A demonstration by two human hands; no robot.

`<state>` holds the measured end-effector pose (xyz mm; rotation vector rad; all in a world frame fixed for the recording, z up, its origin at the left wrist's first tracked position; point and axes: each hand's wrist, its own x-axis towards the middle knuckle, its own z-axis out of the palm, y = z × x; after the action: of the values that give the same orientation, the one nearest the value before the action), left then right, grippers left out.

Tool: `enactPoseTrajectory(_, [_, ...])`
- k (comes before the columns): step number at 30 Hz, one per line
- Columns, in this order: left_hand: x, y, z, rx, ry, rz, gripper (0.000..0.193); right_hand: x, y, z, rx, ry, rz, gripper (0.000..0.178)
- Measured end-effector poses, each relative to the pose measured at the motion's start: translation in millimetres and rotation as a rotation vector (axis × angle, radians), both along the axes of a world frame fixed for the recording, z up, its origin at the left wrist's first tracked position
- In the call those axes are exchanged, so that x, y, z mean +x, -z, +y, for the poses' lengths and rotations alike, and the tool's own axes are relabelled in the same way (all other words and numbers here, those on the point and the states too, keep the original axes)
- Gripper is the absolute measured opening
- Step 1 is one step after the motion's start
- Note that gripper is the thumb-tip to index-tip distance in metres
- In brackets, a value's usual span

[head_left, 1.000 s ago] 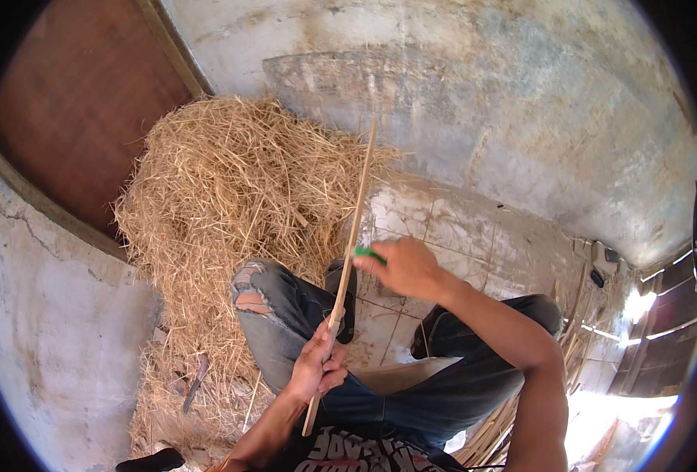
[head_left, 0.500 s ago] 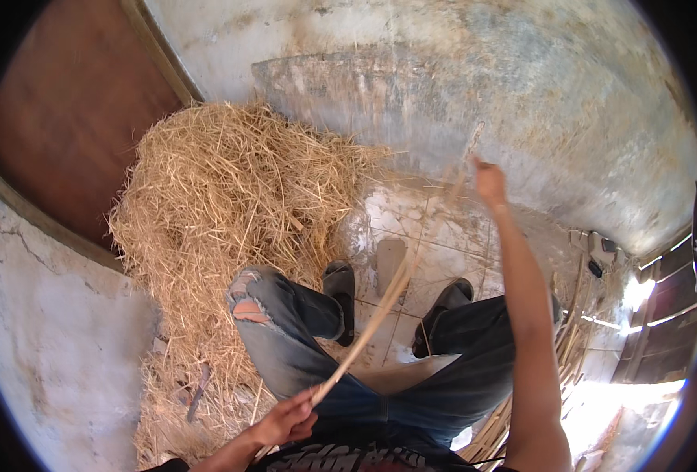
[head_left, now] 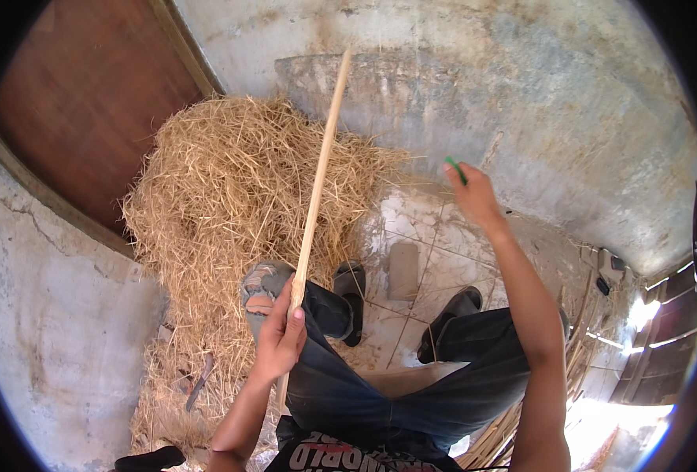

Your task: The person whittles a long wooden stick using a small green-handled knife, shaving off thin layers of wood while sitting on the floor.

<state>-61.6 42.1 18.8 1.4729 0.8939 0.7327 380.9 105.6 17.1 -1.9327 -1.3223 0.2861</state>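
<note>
A long, pale split bamboo strip (head_left: 321, 177) rises from my left hand (head_left: 280, 338), which is wrapped round its lower part. Its upper end stands over the straw and in front of the wall, and its lower tip comes out below my wrist beside my left thigh. My right hand (head_left: 476, 198) is raised to the right, apart from the strip. It is closed round a green handle (head_left: 457, 171); no blade can be made out.
A big straw heap (head_left: 230, 181) lies on the left against a brown door (head_left: 88, 102). Between my feet is a flat rectangular block (head_left: 403, 271) on dusty tiles. More bamboo strips (head_left: 494, 436) lie by my right leg. A worn wall (head_left: 506, 86) stands ahead.
My left hand has moved up and the strip has swung from slanting right to nearly upright. My right hand has shifted slightly left and down, and the green handle now shows.
</note>
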Motion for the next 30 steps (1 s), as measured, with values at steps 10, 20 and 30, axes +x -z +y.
enactPoseTrajectory(10, [20, -20, 27, -0.831, 0.267, -0.552, 0.069, -155, -7, -84, 0.173, -0.65, -0.053, 0.046])
enactPoseTrajectory(20, [34, 1, 11, -0.828, 0.311, -0.438, 0.054, -173, -26, -97, 0.002, -0.66, 0.032, 0.051])
enactPoseTrajectory(30, [40, 0, 2, -0.714, 0.207, -0.316, 0.053, -172, -25, -94, -0.051, -0.648, -0.056, 0.052])
